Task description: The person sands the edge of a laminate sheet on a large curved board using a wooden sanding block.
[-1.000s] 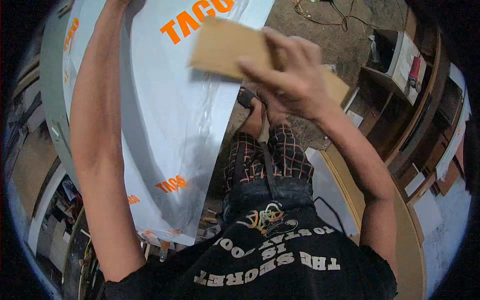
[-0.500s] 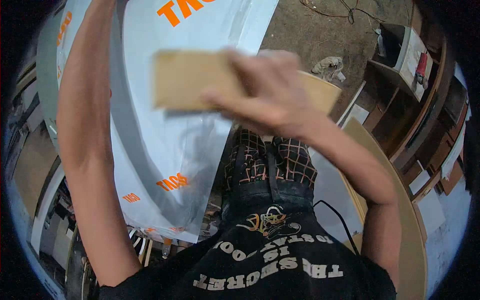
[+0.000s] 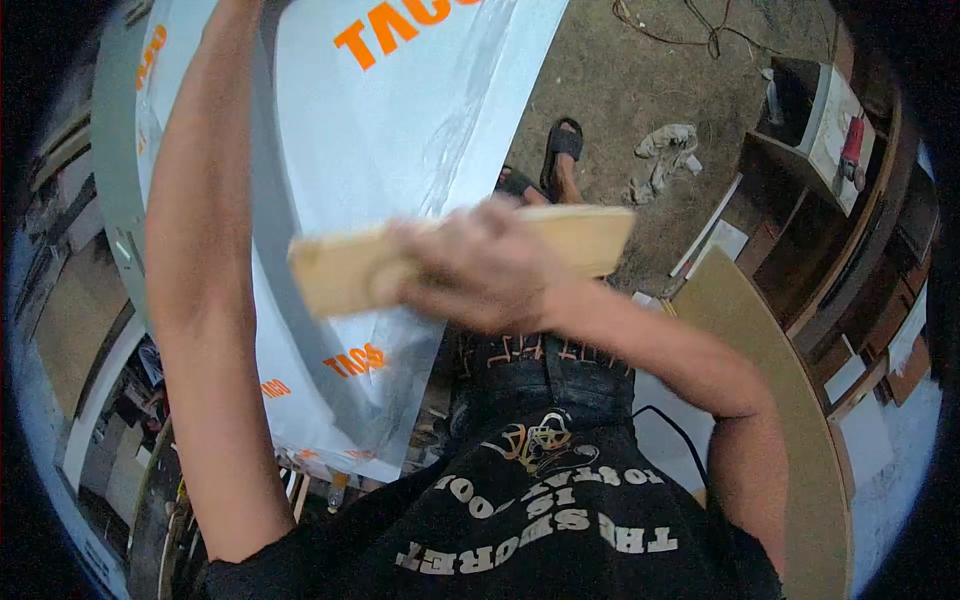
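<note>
My right hand (image 3: 480, 262), somewhat smeared by motion, grips a short, flat piece of light wooden board (image 3: 345, 278) round its middle. One end points left over a white panel (image 3: 340, 130) printed in orange; the other (image 3: 585, 238) points right. Whether the board touches the panel I cannot tell. Along the panel's left side my left forearm (image 3: 205, 200) reaches up to the top edge of the picture, and the hand itself lies outside the frame. Wrinkled clear film (image 3: 440, 140) shows on the panel's right side.
My sandalled foot (image 3: 566, 150) stands on the dirt floor, with a crumpled cloth (image 3: 664, 155) and a cable (image 3: 714, 40) to the right. Wooden cabinet frames (image 3: 800, 220) line the right side, a red-handled tool (image 3: 853, 145) on one. A large tan board (image 3: 770, 370) leans nearby.
My right hand has drawn the wooden board down toward my body and tilted it, showing more of its narrow side. My feet have come into sight. The whole view has shifted slightly.
</note>
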`<state>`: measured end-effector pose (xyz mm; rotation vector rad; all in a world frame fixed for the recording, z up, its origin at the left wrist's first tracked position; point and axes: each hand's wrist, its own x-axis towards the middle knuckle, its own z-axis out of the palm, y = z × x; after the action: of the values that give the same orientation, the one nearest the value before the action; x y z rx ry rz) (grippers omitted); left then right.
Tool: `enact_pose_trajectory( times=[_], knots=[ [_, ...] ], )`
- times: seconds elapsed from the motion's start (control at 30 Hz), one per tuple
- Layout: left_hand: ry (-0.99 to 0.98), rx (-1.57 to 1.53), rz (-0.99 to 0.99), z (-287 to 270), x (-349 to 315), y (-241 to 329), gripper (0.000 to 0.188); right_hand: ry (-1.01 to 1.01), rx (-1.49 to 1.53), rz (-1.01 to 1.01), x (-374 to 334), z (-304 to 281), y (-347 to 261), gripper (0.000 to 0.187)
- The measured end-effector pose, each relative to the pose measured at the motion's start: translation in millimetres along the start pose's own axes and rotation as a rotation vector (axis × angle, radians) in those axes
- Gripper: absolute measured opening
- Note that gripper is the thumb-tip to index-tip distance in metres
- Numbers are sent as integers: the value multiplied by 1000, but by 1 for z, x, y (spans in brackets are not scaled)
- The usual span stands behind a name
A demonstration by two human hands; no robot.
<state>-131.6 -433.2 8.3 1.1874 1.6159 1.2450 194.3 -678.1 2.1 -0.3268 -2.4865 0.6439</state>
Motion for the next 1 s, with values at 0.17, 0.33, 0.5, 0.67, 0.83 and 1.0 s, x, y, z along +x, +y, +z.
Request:
enact_pose_trajectory(
  times=[0.17, 0.33, 0.5, 0.67, 0.83, 1.0],
  knots=[
    [86, -74, -168, 40, -19, 7, 51, 39, 98, -39, -29, 8, -5, 36],
    [-66, 140, 209, -18, -8, -12, 44, 220, -159, -65, 28, -58, 158, 42],
    [-12, 237, 194, 24, 3, -3, 34, 433, -126, 60, 110, -129, 359, 47],
    [-90, 743, 372, 8, 32, 3, 32, 277, -380, 221, 56, -111, 308, 38],
    [2, 993, 473, 50, 140, 23, 43, 166, -11, 192, 7, -95, 197, 40],
    [12, 929, 570, 76, 158, 18, 47, 224, -158, 119, 152, -128, 338, 50]
  ],
)
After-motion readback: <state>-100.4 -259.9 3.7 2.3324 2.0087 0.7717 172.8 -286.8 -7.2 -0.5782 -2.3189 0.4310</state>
